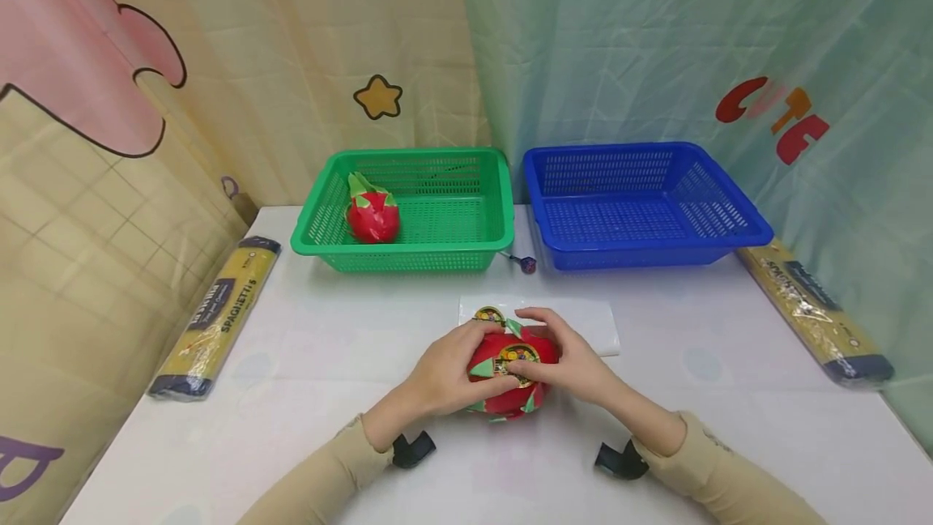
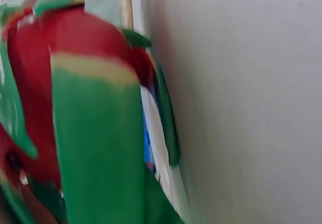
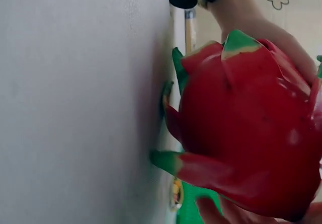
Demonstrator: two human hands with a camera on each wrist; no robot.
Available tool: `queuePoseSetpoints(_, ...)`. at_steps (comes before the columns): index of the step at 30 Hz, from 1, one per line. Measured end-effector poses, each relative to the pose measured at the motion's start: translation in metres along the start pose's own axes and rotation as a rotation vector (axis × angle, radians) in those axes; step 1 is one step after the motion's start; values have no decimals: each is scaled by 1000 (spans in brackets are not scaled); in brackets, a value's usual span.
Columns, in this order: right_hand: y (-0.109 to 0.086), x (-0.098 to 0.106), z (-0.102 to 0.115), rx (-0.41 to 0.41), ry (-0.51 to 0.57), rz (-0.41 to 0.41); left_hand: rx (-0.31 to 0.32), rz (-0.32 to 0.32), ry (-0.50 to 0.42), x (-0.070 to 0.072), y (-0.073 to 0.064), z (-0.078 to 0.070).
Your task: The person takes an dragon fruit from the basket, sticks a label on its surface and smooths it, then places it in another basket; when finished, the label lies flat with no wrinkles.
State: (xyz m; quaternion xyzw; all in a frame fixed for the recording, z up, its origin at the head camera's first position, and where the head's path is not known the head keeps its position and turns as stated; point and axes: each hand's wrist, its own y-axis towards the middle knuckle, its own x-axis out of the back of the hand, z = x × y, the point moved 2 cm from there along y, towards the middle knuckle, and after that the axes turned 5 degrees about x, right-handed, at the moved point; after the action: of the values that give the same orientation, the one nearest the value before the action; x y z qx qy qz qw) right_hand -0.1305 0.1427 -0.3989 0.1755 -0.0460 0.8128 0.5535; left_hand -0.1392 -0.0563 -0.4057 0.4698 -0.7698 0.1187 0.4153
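Observation:
A red dragon fruit (image 1: 508,404) with green-tipped scales is held between both hands over the near middle of the table. My left hand (image 1: 446,369) grips its left side, thumb across the front. Around the right side curls my right hand (image 1: 583,364), its thumb on a round, colourful sticker (image 1: 521,353) on the skin. Just behind lies a white sheet (image 1: 596,329), with another round sticker (image 1: 489,314) at its left end. In the left wrist view a broad green scale (image 2: 100,148) fills much of the fruit; the right wrist view shows its smooth red skin (image 3: 246,118).
A second dragon fruit (image 1: 374,218) sits in the green basket (image 1: 401,250) at the back. To its right stands a blue basket (image 1: 656,248). A lollipop (image 1: 528,265) lies between them. Spaghetti packs lie at the left (image 1: 219,318) and right (image 1: 816,310) table edges.

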Motion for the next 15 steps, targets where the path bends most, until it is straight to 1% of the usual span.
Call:
queuePoseSetpoints(2,0,-3,-2,-63,33,47,4,-41,10,-3,0,-3)
queuePoseSetpoints(3,1,-4,-2,-74,35,59,3,-61,12,-5,0,-4)
queuePoseSetpoints(5,1,-6,-1,-70,41,46,-5,-95,18,-7,0,-5)
queuePoseSetpoints(7,1,-9,-1,-61,52,6,-15,-122,25,-9,0,-6)
queuePoseSetpoints(10,0,-15,0,-59,59,-81,-28,-151,32,-10,1,-7)
queuePoseSetpoints(13,0,-19,1,-57,56,-157,-36,-165,29,-11,1,-8)
queuePoseSetpoints(15,0,-21,1,-38,45,-185,-43,-167,33,-11,0,-8)
